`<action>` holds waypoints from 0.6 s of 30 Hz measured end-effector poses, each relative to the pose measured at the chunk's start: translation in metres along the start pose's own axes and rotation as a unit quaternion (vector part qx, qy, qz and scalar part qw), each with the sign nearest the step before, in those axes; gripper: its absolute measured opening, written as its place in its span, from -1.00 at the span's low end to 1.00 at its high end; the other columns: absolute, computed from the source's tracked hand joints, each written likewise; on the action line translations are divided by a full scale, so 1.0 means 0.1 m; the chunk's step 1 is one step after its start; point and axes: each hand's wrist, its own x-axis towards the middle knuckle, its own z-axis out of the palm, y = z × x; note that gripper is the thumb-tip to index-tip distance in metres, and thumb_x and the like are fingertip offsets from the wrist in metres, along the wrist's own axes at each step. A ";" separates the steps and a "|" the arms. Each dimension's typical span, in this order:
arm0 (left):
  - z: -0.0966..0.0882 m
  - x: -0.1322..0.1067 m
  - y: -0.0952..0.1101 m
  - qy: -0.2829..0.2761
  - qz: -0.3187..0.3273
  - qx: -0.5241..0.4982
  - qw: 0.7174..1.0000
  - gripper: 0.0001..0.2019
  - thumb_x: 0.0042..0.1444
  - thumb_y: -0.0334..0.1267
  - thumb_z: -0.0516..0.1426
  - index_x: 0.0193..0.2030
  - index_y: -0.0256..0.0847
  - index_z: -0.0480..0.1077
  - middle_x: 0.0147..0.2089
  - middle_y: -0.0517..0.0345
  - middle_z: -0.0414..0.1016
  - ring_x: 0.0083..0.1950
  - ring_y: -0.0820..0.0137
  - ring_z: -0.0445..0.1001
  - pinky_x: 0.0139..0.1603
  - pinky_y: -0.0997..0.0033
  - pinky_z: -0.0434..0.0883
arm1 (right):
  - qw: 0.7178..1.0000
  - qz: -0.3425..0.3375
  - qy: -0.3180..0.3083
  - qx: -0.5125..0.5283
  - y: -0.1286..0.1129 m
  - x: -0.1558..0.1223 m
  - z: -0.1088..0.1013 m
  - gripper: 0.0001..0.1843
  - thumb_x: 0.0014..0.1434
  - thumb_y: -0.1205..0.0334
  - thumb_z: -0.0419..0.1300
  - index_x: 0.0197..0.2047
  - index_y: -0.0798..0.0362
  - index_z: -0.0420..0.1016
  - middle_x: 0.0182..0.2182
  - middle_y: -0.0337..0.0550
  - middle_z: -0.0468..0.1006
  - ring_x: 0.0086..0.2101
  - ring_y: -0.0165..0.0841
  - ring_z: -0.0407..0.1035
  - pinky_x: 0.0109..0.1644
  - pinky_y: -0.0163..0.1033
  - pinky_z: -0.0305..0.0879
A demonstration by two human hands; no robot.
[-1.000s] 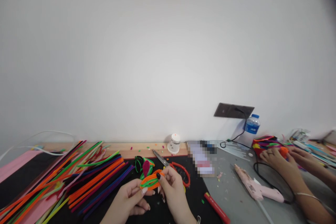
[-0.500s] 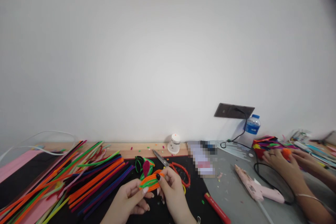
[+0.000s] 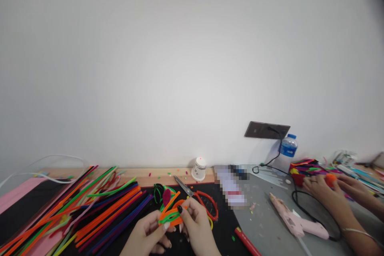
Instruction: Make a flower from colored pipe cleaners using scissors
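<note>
Between my two hands is a bundle of bent orange and green pipe cleaners (image 3: 171, 217). My left hand (image 3: 149, 235) pinches its left end with thumb and fingers. The right end is gripped by my right hand (image 3: 196, 224), thumb on top. One orange strand sticks up from the bundle towards the back. Just behind it lies a looped green and black pipe cleaner piece with a dark pink oval (image 3: 167, 197). Scissors with red handles (image 3: 207, 203) rest behind my right hand, blades pointing back left.
Many coloured pipe cleaners (image 3: 108, 216) spread over the left side. A white paper cup (image 3: 198, 169) stands by the wall. To the right lie a red tube-like tool (image 3: 246, 241) and a pink glue gun (image 3: 295, 218). Another person's hands (image 3: 325, 196) hold an orange ball at far right.
An orange strand now stands away from the bundle, which was a closed oval before. My hands stay in nearly the same place. The whole view has shifted slightly.
</note>
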 end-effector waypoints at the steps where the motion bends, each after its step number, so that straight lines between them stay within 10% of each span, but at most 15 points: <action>1: 0.00 -0.01 0.02 0.001 0.011 0.008 1.000 -0.64 -0.23 0.03 0.25 -0.43 -0.23 0.39 -0.43 0.17 0.51 -0.51 0.49 0.44 -0.58 0.63 0.32 | 1.000 -0.003 -0.004 -0.004 -0.01 0.00 0.00 -0.73 0.06 0.08 0.11 -0.50 0.09 0.22 -0.71 -0.41 0.16 -0.70 -0.58 -0.01 -0.65 -0.46 -0.13; 18: 0.04 -0.03 0.07 0.033 0.002 0.013 0.999 -0.56 -0.24 0.15 0.20 -0.41 -0.23 0.44 -0.53 0.20 0.49 -0.51 0.47 0.45 -0.54 0.62 0.35 | 0.999 0.001 0.016 -0.037 -0.01 0.02 -0.05 -0.76 0.02 0.14 0.13 -0.53 0.09 0.22 -0.73 -0.40 0.23 -0.73 -0.58 0.02 -0.67 -0.46 -0.08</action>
